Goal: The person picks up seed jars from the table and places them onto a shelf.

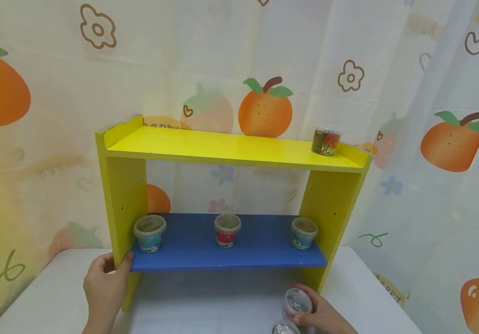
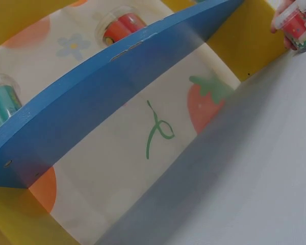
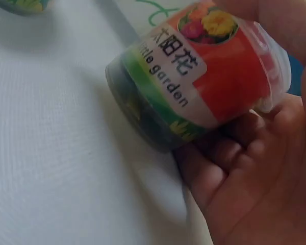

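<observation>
My right hand (image 1: pixel 320 313) grips a clear plastic tub (image 1: pixel 297 304) low, by the shelf's right leg. Its red and green label, close up in the right wrist view, reads "little garden" on the tub (image 3: pixel 178 87). The tub looks tilted and close over the white surface. Beside it, a second tub (image 1: pixel 285 327) with a silvery top is cut off by the frame's bottom edge. With thumb in front and fingers around behind, my left hand (image 1: pixel 105 290) holds the left side panel of the yellow and blue shelf (image 1: pixel 231 253) near the blue board. Those rear fingers are partly hidden.
On the blue board stand a left blue tub (image 1: pixel 149 241), a middle red tub (image 1: pixel 226 237) and a right blue tub (image 1: pixel 303 241). A dark red and green tub (image 1: pixel 326 141) sits on the yellow top, right end. Behind hangs a fruit-printed curtain (image 1: pixel 206 55).
</observation>
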Demonstrator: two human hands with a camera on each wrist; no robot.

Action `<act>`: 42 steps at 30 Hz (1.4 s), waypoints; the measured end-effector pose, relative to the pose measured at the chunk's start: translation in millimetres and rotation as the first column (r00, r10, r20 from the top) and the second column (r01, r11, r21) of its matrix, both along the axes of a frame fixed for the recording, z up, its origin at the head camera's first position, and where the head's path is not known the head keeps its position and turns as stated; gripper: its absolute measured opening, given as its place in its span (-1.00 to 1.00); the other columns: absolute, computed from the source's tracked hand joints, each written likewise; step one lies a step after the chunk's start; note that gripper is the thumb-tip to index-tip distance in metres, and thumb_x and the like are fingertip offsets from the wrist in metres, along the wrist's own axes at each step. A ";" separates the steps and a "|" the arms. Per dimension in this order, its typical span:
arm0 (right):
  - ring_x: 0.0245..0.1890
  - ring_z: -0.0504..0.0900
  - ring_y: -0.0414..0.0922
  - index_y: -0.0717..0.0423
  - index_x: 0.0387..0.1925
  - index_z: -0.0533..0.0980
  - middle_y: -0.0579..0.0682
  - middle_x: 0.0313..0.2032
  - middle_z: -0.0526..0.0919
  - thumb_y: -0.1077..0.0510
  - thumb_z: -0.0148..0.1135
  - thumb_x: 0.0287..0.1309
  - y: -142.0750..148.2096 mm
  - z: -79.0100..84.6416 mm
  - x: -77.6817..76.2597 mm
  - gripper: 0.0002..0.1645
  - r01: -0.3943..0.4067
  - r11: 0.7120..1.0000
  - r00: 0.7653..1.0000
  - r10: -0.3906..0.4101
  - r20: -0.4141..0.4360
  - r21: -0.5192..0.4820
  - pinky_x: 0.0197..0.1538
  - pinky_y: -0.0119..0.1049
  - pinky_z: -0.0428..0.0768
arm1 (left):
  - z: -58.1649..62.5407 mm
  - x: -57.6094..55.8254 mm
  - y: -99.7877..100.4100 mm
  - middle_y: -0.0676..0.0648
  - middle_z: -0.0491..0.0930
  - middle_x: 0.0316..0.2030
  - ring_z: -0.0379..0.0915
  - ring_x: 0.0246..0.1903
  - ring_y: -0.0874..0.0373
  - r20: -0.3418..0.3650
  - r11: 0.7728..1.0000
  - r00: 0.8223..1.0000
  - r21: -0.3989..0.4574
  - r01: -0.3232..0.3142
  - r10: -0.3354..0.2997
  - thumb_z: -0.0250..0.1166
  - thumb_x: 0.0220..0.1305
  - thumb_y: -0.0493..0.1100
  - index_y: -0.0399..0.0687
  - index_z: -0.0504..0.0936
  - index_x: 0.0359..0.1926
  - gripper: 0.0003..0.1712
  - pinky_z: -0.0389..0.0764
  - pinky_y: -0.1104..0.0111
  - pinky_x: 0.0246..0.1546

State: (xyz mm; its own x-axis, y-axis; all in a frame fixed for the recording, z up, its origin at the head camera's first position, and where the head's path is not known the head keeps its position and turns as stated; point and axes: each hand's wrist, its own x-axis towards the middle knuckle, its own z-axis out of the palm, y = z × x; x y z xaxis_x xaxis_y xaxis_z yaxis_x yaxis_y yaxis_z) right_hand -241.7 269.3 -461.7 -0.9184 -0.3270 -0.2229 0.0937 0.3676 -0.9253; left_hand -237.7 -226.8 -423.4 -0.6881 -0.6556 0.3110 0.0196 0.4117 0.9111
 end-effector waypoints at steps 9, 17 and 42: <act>0.03 0.46 -0.05 0.33 0.37 0.11 0.10 0.17 0.48 -0.06 0.34 0.21 1.2 -5.6 -0.2 -0.07 0.055 0.999 0.998 -0.055 -0.005 0.004 0.13 -0.13 0.49 | 1.9 -0.5 0.7 -0.31 0.60 -0.10 0.44 -0.12 -0.06 0.003 1.000 1.000 -0.002 -0.008 0.008 0.30 0.29 0.09 -0.35 0.57 -0.04 -0.46 0.22 0.77 -0.45; 0.03 0.49 -0.06 0.34 0.35 0.15 0.07 0.15 0.53 -0.03 0.33 0.22 2.2 -8.0 -0.2 -0.11 0.078 0.997 0.996 -0.078 0.037 -0.012 0.20 0.01 0.46 | 0.5 0.8 -0.1 -0.32 0.59 -0.10 0.44 -0.11 -0.08 0.018 1.000 1.000 0.008 -0.003 0.003 0.30 0.29 0.11 -0.36 0.56 -0.03 -0.43 0.24 0.71 -0.42; 0.03 0.48 -0.03 0.32 0.35 0.20 0.06 0.14 0.55 -0.01 0.32 0.24 5.5 -11.3 -0.4 -0.17 0.061 0.998 0.998 -0.061 0.020 0.012 0.22 0.15 0.39 | 0.3 -1.3 1.6 -0.31 0.59 -0.08 0.45 -0.07 -0.10 0.028 1.000 0.999 0.011 -0.014 0.014 0.26 0.31 0.12 -0.36 0.54 0.01 -0.41 0.26 0.69 -0.39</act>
